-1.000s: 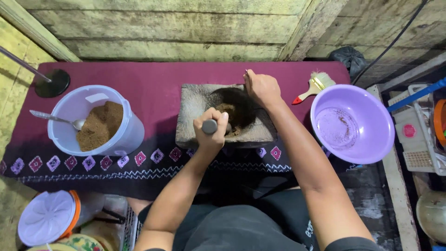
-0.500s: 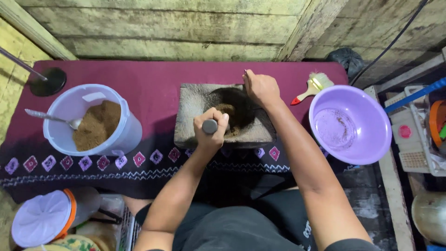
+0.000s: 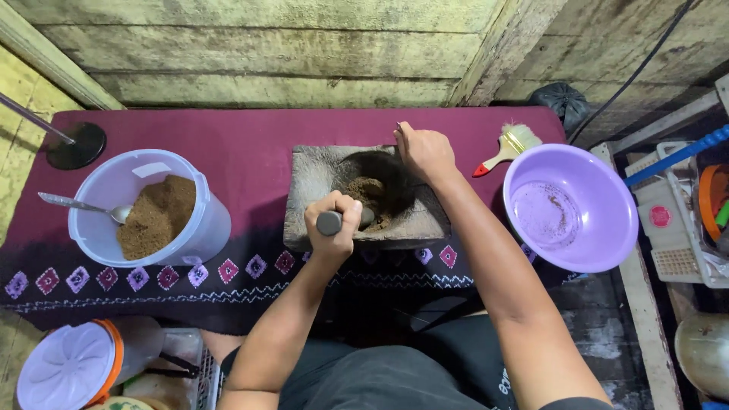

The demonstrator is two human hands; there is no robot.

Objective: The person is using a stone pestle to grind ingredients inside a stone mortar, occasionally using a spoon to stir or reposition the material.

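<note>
Covering wooden floor: maroon patterned cloth (image 3: 250, 152)

A rough, matt grey stone mortar block (image 3: 364, 199) sits on matt maroon woven cloth (image 3: 250, 144), flanked by a glossy lilac plastic basin (image 3: 571, 206), a translucent white plastic tub (image 3: 199, 220) holding a shiny metal spoon (image 3: 82, 206), before weathered wooden planks (image 3: 266, 45).

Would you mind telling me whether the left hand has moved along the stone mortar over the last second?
Yes. The left hand, gripping the pestle, has slid left and toward the person along the stone mortar's near edge.
</note>
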